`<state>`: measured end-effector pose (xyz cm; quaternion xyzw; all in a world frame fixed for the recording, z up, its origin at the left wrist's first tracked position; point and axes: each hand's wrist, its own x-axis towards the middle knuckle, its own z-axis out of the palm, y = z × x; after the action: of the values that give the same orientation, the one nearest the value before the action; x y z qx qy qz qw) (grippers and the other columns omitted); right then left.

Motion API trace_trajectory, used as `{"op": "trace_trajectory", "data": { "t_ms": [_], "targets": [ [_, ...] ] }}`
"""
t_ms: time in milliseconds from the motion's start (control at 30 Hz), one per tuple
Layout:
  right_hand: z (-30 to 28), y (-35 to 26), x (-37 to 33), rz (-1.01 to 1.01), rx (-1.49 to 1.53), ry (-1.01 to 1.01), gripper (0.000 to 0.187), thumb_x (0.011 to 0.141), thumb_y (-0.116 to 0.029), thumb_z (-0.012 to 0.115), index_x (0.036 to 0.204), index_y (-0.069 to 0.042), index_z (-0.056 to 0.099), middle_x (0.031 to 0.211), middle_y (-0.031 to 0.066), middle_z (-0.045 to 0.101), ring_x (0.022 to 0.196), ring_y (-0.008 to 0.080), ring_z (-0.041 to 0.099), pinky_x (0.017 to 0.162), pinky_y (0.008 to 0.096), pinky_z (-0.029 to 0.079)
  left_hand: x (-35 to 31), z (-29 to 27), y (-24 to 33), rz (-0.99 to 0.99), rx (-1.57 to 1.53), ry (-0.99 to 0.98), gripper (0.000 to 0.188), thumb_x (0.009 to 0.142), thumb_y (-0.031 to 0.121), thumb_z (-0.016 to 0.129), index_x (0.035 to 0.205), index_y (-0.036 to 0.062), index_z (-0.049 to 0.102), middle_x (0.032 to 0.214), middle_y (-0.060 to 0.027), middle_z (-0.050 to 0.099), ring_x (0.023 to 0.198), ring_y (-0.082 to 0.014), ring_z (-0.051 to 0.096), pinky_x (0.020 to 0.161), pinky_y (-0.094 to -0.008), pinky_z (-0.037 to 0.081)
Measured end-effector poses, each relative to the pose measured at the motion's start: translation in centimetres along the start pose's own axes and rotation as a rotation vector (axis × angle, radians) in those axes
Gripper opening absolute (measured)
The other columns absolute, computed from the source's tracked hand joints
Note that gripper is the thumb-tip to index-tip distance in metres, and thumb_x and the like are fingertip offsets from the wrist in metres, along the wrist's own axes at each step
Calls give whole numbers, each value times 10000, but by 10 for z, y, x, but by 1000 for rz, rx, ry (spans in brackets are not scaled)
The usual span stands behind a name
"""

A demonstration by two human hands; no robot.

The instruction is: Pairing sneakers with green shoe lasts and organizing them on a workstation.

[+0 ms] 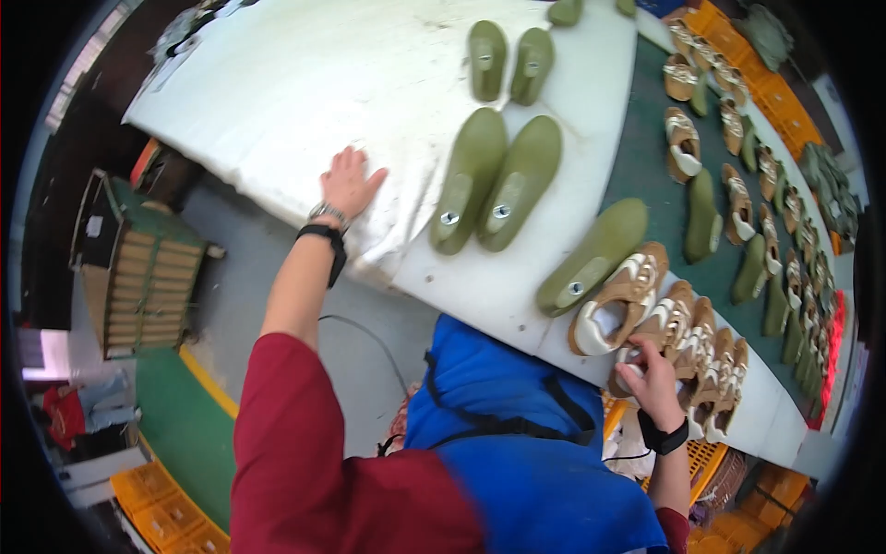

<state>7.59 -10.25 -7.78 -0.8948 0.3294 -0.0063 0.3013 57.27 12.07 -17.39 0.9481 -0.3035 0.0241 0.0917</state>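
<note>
My left hand (348, 187) is open, fingers spread, over the white cloth-like covering (305, 102) on the table's left part; whether it touches cannot be told. To its right lie two green shoe lasts, the left last (468, 180) beside the right last (522, 180), soles up. Another green last (595, 257) lies nearer the front edge, next to a tan-and-white sneaker (616, 300). My right hand (657, 388) has its fingers closed at the heel of the second sneaker (661, 323) in a row. The fingers partly hide that heel.
A dark green conveyor belt (651, 175) on the right carries many sneakers and lasts. More sneakers (724, 388) stand along the table's front edge. Orange crates (161, 503) lie lower left, near a slatted green cart (152, 268). A person in red (66, 420) is at far left.
</note>
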Motion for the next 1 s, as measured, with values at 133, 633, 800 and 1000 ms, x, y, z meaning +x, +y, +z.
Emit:
{"op": "trace_trajectory", "data": {
  "t_ms": [133, 633, 800, 1000],
  "targets": [
    [-31, -9, -13, 34, -111, -28, 433, 716, -280, 701, 1073, -73, 570, 728, 122, 616, 666, 288, 611, 618, 372, 483, -4, 12, -2, 18, 1, 280, 413, 834, 383, 518, 1124, 89, 511, 1287, -132, 447, 1210, -287, 382, 980, -555, 257],
    [-66, 3, -28, -56, -183, -332, 330, 749, -287, 650, 997, -80, 584, 792, 169, 622, 771, 350, 604, 681, 428, 477, -15, 4, 1, -40, -89, 172, 383, 838, 286, 545, 1156, 80, 490, 1316, -102, 423, 1253, -265, 342, 1029, -455, 240],
    [-125, -13, -16, -36, 12, -398, 348, 761, -290, 644, 1035, -85, 580, 817, 170, 622, 783, 346, 604, 678, 416, 471, -17, 3, -11, -24, -88, 208, 385, 831, 278, 554, 1151, 74, 489, 1312, -112, 421, 1248, -265, 345, 1015, -453, 248],
    [-77, 4, -4, -159, -390, -600, 286, 777, -261, 616, 1026, -121, 615, 832, 147, 642, 798, 334, 618, 687, 434, 491, -11, 9, -8, -3, -116, 263, 373, 825, 275, 564, 1135, 76, 503, 1294, -116, 434, 1231, -269, 363, 1015, -452, 249]
  ]
}}
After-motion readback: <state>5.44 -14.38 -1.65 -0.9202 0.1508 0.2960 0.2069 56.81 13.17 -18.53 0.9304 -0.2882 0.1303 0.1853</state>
